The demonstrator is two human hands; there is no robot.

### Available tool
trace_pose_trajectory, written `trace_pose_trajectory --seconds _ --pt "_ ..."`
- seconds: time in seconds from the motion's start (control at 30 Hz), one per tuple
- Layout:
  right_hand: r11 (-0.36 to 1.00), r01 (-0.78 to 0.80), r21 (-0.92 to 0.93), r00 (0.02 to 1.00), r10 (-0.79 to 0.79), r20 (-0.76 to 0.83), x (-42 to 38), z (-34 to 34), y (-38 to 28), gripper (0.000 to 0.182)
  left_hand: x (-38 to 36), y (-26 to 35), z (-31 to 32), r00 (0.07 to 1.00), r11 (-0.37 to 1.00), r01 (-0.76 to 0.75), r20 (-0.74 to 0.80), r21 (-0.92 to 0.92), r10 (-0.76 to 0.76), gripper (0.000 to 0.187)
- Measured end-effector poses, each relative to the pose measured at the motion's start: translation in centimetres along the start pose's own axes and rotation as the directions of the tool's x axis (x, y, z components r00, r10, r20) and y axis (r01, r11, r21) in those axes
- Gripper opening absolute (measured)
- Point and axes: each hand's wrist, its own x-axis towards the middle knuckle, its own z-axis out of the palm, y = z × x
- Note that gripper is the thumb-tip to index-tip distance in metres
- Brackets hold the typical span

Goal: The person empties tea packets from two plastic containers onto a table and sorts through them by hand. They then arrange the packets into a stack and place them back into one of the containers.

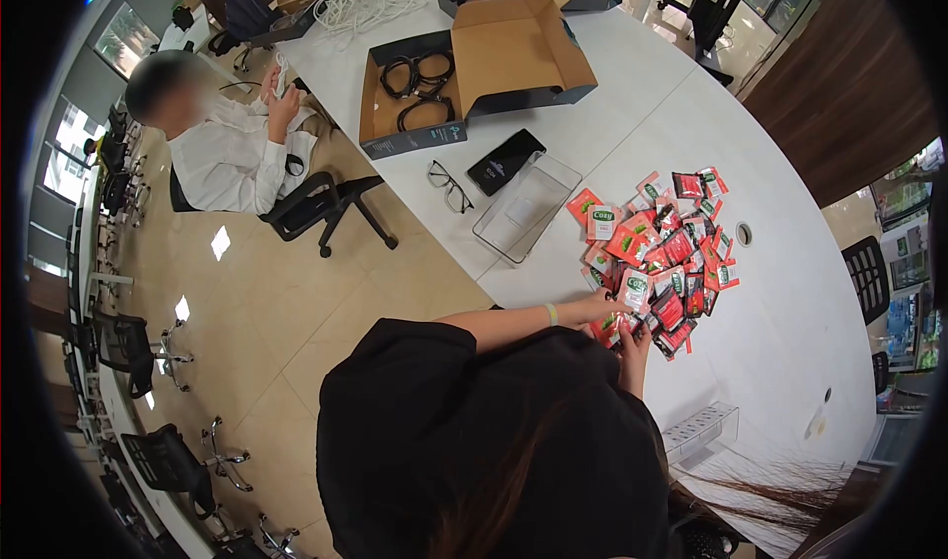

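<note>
A heap of red, white and black tea sachets (671, 248), several marked "Cozy", lies spread over the white table. At its near edge, my left hand (598, 308), with a pale band at the wrist, reaches in with fingers closed at a red sachet (605, 331). My right hand (633, 346) is close beside it, its fingers bent around the same sachet's other side. Fingertips are partly hidden among the sachets. A clear plastic box (528, 206) stands just beyond the heap.
Eyeglasses (450, 186), a black phone (507, 161) and an open cardboard box (413, 142) with black cables are farther off. White cables (363, 6) lie at the far end. A clear divided holder (701, 431) is at right. A person in white (232, 149) sits at left, holding something white.
</note>
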Motion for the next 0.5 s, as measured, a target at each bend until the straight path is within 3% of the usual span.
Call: trace_pose_trajectory --seconds 0.07,0.13,0.23,0.3,0.33,0.4,0.43,0.47,0.5 --pt "0.999 -0.009 0.052 1.000 0.009 -0.004 0.9 -1.2 -0.2 0.038 -2.9 3.1 0.2 0.985 0.970 -0.047 0.152 -0.240 0.086 0.074" --pt "0.980 0.052 0.193 0.999 -0.050 -0.016 0.5 -0.5 -1.4 0.021 -1.5 2.8 -0.1 0.977 0.971 -0.054 0.187 -0.235 0.099 0.067" --pt "0.961 0.163 0.225 0.986 -0.155 -0.053 1.3 -2.1 -3.2 0.028 -2.7 5.4 0.2 0.972 0.957 -0.094 0.184 -0.274 0.148 0.064" --pt "0.937 0.241 0.254 0.971 -0.230 -0.071 2.3 -3.4 -4.5 0.031 -1.6 6.1 0.1 0.942 0.901 -0.265 0.110 -0.343 0.318 0.049" --pt "0.929 0.259 0.263 0.965 -0.241 -0.101 3.2 -4.6 -4.9 0.031 -1.2 6.8 -0.7 0.942 0.901 -0.264 0.109 -0.344 0.317 0.049" --pt "0.952 0.249 0.178 0.961 -0.220 -0.169 4.3 -6.8 -5.4 0.031 -0.1 8.0 -2.4 0.977 0.968 -0.210 0.077 0.137 0.201 0.044" --pt "0.969 0.230 0.094 0.950 -0.202 -0.239 4.9 -8.1 -5.5 0.031 0.6 7.6 -2.8 0.935 0.918 -0.337 -0.043 0.209 0.353 0.048" --pt "0.969 0.230 0.092 0.951 -0.204 -0.234 5.8 -9.5 -5.3 0.031 0.9 7.8 -3.3 0.933 0.917 -0.340 -0.047 0.208 0.356 0.048" --pt "0.979 0.200 -0.050 0.925 -0.205 -0.319 6.8 -10.7 -5.0 0.035 1.1 8.0 -4.2 0.867 0.832 -0.416 -0.116 0.367 0.485 0.052"
